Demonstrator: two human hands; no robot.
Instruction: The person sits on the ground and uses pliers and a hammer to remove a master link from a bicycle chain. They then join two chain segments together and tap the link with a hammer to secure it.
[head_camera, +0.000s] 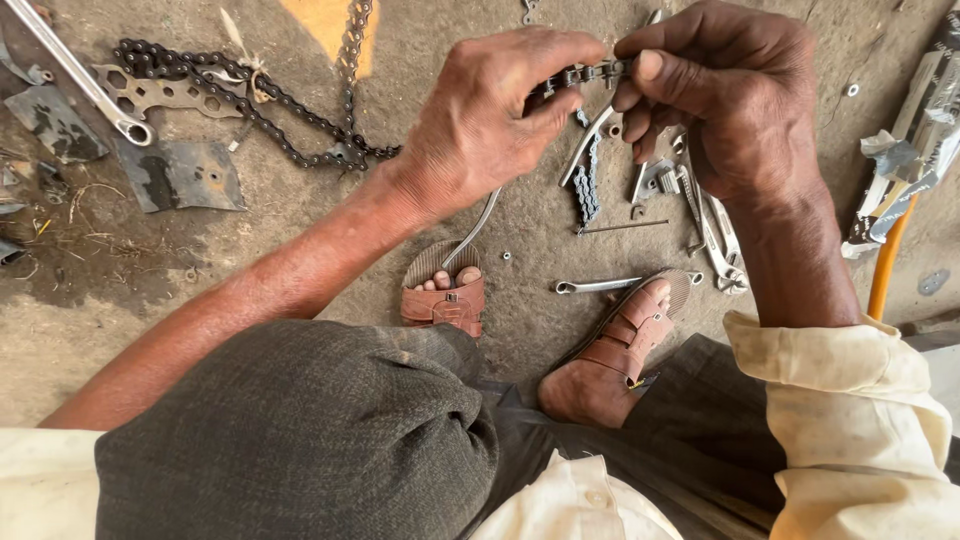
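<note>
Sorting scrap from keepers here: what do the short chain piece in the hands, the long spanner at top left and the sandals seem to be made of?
Short dark chain piece: likely steel, dull and greasy-black. Long silver spanner: bright metal, probably plated steel, judging by its shine. Reddish-brown strapped sandals: leather or a lookalike, matte and creased.

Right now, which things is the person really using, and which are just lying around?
In use:
left hand
right hand
short chain piece

Lying about:
long chain
big spanner
small spanner
pliers
</note>
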